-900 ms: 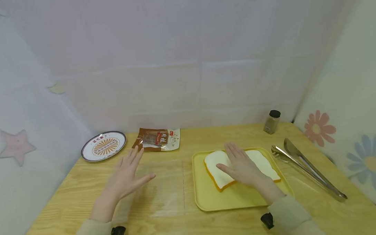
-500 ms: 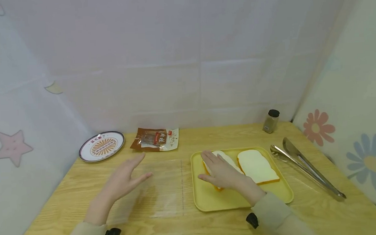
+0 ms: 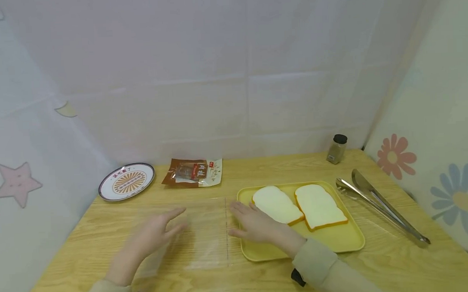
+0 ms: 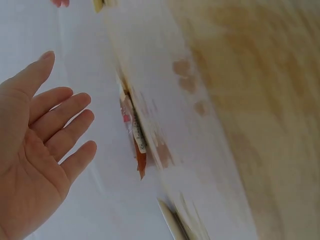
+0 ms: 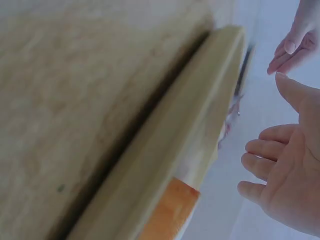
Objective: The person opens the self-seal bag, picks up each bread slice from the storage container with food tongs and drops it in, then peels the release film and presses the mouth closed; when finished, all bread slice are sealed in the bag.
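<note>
The clear sheet (image 3: pixel 208 233) is flat and see-through, the wood grain of the desk (image 3: pixel 75 254) showing under it. The tray (image 3: pixel 261 253) is yellow with a raised rim and carries two white bread slices (image 3: pixel 320 205) with orange crusts, side by side. Both hands are held up with fingers loosely extended, thumbs apart, gripping nothing; the left hand (image 3: pixel 153 235) points forward and right, the right hand (image 3: pixel 257 224) forward and left. The sheet lies on the desk between and below them; the tray lies beneath the right hand.
</note>
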`<action>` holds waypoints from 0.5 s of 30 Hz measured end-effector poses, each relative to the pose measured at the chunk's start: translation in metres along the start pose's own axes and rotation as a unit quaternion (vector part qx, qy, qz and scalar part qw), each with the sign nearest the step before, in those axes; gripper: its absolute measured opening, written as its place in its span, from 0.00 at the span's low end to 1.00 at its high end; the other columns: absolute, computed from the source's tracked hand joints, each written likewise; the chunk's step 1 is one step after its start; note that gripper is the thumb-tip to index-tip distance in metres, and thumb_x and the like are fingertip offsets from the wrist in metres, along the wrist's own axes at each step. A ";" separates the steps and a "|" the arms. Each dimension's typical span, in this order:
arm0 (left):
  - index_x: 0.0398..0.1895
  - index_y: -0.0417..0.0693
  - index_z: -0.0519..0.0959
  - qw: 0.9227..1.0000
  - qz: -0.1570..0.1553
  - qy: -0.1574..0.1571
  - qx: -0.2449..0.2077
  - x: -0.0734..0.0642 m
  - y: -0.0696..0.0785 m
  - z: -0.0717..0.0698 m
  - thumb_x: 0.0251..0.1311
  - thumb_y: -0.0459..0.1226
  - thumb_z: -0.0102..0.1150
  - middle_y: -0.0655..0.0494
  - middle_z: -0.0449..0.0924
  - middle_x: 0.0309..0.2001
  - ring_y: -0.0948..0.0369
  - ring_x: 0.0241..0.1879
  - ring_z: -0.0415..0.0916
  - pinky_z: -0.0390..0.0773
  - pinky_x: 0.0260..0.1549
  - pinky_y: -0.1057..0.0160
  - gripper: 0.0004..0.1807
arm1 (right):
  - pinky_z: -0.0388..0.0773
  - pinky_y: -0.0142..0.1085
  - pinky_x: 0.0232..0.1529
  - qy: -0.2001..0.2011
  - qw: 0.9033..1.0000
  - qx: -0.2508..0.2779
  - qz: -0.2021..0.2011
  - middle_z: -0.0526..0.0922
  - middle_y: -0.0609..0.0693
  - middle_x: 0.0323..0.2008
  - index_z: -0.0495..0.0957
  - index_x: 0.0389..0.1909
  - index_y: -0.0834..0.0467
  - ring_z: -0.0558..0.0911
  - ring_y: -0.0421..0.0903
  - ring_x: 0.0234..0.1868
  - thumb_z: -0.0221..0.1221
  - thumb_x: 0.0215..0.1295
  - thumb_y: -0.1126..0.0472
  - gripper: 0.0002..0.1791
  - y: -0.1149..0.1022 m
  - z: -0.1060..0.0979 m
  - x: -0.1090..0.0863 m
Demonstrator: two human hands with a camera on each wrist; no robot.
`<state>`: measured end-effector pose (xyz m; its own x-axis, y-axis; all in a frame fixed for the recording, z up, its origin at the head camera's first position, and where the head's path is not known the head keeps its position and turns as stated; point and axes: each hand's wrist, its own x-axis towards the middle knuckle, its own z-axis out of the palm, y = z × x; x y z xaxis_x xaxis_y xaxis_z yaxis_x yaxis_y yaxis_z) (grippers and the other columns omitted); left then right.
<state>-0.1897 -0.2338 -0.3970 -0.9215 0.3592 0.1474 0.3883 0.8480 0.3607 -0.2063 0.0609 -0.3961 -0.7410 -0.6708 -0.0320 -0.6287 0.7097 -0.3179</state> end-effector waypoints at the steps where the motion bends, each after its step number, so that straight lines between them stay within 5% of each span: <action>1: 0.61 0.43 0.72 1.000 0.002 -0.009 0.004 0.001 0.000 0.002 0.63 0.49 0.56 0.43 0.75 0.58 0.45 0.57 0.74 0.74 0.57 0.45 0.28 | 0.49 0.56 0.73 -0.002 1.000 -0.007 -0.005 0.53 0.56 0.73 0.53 0.71 0.62 0.53 0.52 0.74 0.49 0.70 0.44 0.37 -0.001 0.002 0.001; 12: 0.54 0.33 0.74 0.995 0.092 -0.024 0.023 0.006 0.007 0.017 0.55 0.38 0.64 0.40 0.80 0.50 0.48 0.44 0.82 0.81 0.47 0.50 0.25 | 0.53 0.49 0.74 -0.043 0.996 -0.080 -0.011 0.54 0.56 0.73 0.52 0.72 0.61 0.54 0.51 0.74 0.48 0.71 0.44 0.37 -0.012 0.014 0.012; 15: 0.55 0.31 0.73 0.995 0.091 -0.044 0.015 0.007 0.009 0.019 0.54 0.38 0.65 0.37 0.79 0.51 0.46 0.47 0.80 0.79 0.49 0.49 0.27 | 0.54 0.47 0.74 -0.056 0.994 -0.093 -0.004 0.54 0.56 0.73 0.53 0.72 0.60 0.54 0.50 0.74 0.47 0.71 0.45 0.36 -0.015 0.015 0.013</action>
<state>-0.1927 -0.2167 -0.4105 -0.8321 0.5399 0.1266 0.5504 0.7760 0.3079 -0.2025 0.0381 -0.4059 -0.7115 -0.6888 -0.1388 -0.6748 0.7249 -0.1385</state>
